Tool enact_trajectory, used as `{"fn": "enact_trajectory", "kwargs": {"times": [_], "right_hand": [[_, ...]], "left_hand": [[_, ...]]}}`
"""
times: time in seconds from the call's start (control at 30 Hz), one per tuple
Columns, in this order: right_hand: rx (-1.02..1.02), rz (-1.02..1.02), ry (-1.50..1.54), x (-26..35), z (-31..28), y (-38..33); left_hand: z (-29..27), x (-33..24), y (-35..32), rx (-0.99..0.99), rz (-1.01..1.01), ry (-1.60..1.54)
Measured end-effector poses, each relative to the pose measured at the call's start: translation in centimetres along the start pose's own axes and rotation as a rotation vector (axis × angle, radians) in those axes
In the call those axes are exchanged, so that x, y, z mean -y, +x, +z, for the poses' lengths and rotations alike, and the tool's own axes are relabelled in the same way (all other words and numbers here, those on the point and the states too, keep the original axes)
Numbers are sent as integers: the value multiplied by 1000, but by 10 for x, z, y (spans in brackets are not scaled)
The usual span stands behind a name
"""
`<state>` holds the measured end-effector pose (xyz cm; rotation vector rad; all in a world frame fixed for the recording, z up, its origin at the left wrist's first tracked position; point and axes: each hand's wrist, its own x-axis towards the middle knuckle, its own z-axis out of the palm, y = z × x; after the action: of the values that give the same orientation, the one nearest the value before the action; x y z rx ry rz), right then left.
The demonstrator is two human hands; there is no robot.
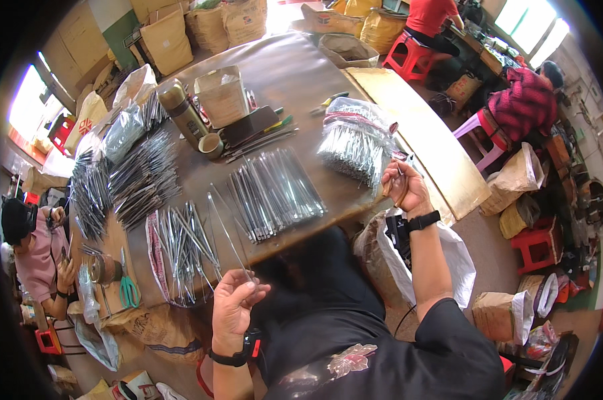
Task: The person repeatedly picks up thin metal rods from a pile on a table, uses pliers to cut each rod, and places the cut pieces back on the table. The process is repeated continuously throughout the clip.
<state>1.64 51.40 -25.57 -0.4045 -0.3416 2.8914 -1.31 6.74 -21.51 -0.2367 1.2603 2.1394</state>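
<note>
My left hand (pixel 238 297) is closed, thumb against fingers, on the lower end of a long thin metal strip (pixel 228 227) that slants up over the table's near edge. Raised at the right, my right hand (pixel 408 187) is closed round a small hand tool with brownish curved handles (pixel 400 193); the fingers partly hide it, and its exact kind is unclear. Beside that hand lies a clear plastic bag of silvery metal strips (pixel 355 147). Between my hands is a flat row of metal strips (pixel 275 193). A looser pile of strips (pixel 181 247) lies left of my left hand.
On the brown table (pixel 281 60) stand a flask (pixel 181 110), a cup (pixel 211 145) and a paper bag (pixel 221 97). Dark strips (pixel 141 173) are heaped at left, near green-handled scissors (pixel 129 292). A white sack (pixel 448 260) sits below my right arm. Other people work left and far right.
</note>
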Motion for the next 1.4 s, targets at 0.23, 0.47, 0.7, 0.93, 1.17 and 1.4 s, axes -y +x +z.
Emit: {"fn": "enact_trajectory", "kwargs": {"times": [0.23,0.47,0.7,0.93,1.17,1.4], "right_hand": [[-20,-75,-586,-70,46,-36],[117,-15,-830,-179,84,-79],[182,-102,-980,-213,91,-86],[141,-37,-1078,-225,94,-92],[117,-92,-1047,-239,94,-89],[59,-181,-893,-218,91,-73]], "left_hand": [[6,11,3,39,-51,63],[20,19,3,84,16,126],[16,10,-7,80,143,196],[12,12,-5,90,211,246],[0,9,-7,64,154,231],[-2,8,-10,145,109,421]]}}
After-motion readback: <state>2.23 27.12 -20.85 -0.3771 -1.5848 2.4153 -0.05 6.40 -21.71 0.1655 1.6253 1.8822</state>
